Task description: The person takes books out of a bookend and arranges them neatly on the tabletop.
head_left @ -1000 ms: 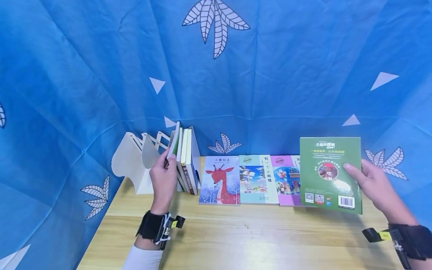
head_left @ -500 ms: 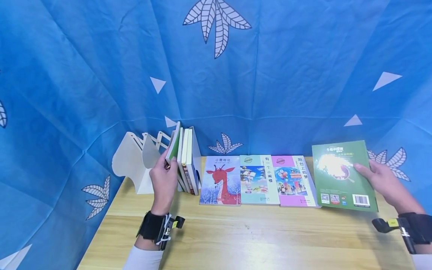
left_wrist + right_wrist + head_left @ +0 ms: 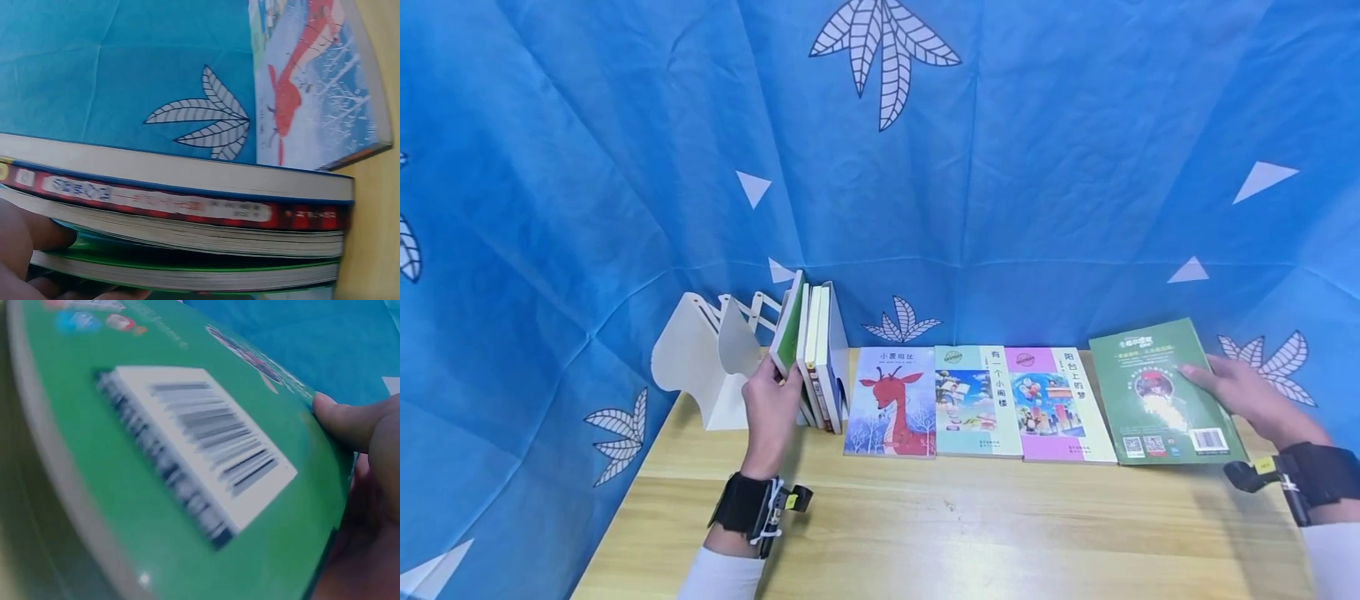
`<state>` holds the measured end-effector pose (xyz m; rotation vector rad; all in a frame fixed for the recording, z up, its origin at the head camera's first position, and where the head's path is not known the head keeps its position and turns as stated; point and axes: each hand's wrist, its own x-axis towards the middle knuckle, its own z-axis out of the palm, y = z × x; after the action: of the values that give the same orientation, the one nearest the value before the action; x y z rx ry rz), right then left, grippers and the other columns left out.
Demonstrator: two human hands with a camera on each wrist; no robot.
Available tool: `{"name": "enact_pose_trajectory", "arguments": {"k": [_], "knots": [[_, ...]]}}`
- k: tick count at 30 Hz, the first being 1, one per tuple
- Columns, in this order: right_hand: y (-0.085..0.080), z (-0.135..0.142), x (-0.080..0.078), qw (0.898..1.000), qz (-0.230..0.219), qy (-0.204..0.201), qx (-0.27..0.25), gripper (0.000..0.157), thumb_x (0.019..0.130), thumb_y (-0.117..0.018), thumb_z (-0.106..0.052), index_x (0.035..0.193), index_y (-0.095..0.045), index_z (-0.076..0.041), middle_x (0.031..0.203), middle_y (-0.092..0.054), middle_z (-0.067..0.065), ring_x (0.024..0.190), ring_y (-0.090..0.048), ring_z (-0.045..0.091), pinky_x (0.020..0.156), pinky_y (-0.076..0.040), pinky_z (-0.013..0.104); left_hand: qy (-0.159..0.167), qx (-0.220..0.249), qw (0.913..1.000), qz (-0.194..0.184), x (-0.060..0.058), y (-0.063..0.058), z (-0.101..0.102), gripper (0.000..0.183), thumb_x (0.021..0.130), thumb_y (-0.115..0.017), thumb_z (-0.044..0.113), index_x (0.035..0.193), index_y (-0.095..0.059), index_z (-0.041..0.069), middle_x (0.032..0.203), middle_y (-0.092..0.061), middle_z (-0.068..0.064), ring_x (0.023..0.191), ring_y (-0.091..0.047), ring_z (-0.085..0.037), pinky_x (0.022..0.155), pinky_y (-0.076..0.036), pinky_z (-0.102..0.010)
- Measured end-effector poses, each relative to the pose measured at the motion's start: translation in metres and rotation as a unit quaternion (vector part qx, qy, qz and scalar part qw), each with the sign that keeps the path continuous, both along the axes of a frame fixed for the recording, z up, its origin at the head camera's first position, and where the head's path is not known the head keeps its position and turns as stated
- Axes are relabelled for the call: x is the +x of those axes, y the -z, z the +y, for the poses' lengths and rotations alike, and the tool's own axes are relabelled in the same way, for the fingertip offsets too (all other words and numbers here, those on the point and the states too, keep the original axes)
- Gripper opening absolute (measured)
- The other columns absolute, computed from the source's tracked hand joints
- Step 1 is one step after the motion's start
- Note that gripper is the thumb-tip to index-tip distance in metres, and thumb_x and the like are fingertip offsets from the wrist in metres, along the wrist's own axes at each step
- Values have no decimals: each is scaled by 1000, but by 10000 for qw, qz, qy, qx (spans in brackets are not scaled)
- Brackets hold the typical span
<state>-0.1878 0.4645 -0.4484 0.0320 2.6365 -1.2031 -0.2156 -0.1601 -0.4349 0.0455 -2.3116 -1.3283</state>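
Note:
My right hand (image 3: 1262,400) grips a green book (image 3: 1135,358) by its right edge, thumb on the back cover with its barcode (image 3: 206,437). The book is tilted close over the table, right beside a pink-and-cream book (image 3: 1051,408). On the left, my left hand (image 3: 771,415) pinches a thin green-covered book (image 3: 787,333) that leans left from a row of upright books (image 3: 825,367). Seen from the left wrist, the thumb reaches into the gap between that green-edged book (image 3: 250,275) and its neighbour, a thicker red-spined volume (image 3: 187,203).
A white folding bookrack (image 3: 688,350) stands at the table's back left, around the upright books. A deer-cover book (image 3: 891,408) and a teal-and-cream book (image 3: 973,404) lie flat in a row. Blue patterned cloth (image 3: 1037,167) hangs behind the wooden table (image 3: 962,525).
My right hand has carried the green book rightward and lower, uncovering the pink-and-cream book. The green book has turned anticlockwise. My left hand has shifted only slightly along the leaning book.

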Motion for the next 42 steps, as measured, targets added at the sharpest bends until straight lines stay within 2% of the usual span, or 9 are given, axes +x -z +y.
{"name": "enact_pose_trajectory", "arguments": {"k": [3, 10, 15, 18, 23, 28, 32, 37, 42], "knots": [[1, 0, -3, 9999, -100, -92, -13, 70, 104, -30, -43, 141, -16, 15, 90, -66, 16, 77, -63, 28, 71, -51, 38, 57, -3, 9999, -148, -1, 6, -1, 34, 94, -56, 11, 127, -56, 6, 119, -62, -19, 86, -65, -20, 58, -58, -32], [10, -3, -11, 9998, -164, -100, -61, 72, 104, -32, -43, 143, -9, 13, 93, -66, 18, 77, -63, 29, 70, -53, 39, -4, -203, 9996, -187, -5, 16, -1, 32, 94, -56, 12, 125, -56, 4, 114, -65, -19, 84, -65, -21, 58, -57, -36], [18, -7, -15, 9998, 116, -40, 175, 65, 104, -34, -39, 140, -22, 13, 94, -63, 27, 75, -63, 36, 66, -55, 46, -185, -562, 9980, -205, -7, 21, -1, 27, 92, -57, 9, 118, -59, 0, 104, -67, -23, 80, -67, -27, 63, -59, -41], [22, -12, -17, 9983, 372, -48, 447, 60, 104, -37, -35, 133, -30, 17, 87, -64, 23, 70, -63, 32, 61, -55, 43, -196, -567, 9979, -260, -6, 24, -1, 28, 92, -56, 6, 119, -58, -1, 103, -67, -24, 78, -67, -28, 60, -59, -41], [25, -17, -17, 9963, 375, 173, 749, 60, 103, -39, -36, 123, -38, 20, 72, -64, 10, 59, -61, 25, 52, -55, 38, -138, -591, 9978, -263, -6, 26, -1, 30, 93, -55, 7, 121, -56, -1, 103, -67, -24, 77, -67, -27, 60, -59, -40], [32, -18, -14, 9875, 567, 331, 1430, 58, 101, -43, -38, 107, -48, 19, 64, -59, 7, 53, -56, 21, 48, -50, 36, -154, -624, 9976, -250, -7, 28, -2, 31, 93, -56, 8, 123, -56, 0, 104, -67, -23, 81, -67, -28, 66, -58, -44], [38, -19, -13, 9744, 1047, 456, 1935, 49, 98, -50, -37, 87, -55, 10, 58, -53, 5, 51, -50, 19, 46, -43, 34, -136, -531, 9983, -215, -6, 30, -3, 32, 93, -55, 6, 124, -56, 0, 106, -66, -24, 80, -67, -30, 68, -58, -43], [47, -22, -13, 9589, 1454, 732, 2325, 43, 93, -57, -37, 65, -49, -6, 54, -43, 1, 51, -41, 20, 46, -33, 31, -140, -544, 9984, 2, -6, 32, -6, 32, 93, -56, 6, 125, -56, 3, 109, -65, -24, 83, -67, -29, 71, -58, -43], [54, -22, -10, 9534, 1615, 972, 2355, 46, 92, -59, -37, 59, -48, -8, 51, -41, 1, 50, -40, 20, 45, -31, 31, -156, -594, 9979, 205, -6, 32, -5, 31, 91, -57, 3, 122, -58, 2, 108, -65, -25, 87, -66, -31, 72, -58, -42]]}}
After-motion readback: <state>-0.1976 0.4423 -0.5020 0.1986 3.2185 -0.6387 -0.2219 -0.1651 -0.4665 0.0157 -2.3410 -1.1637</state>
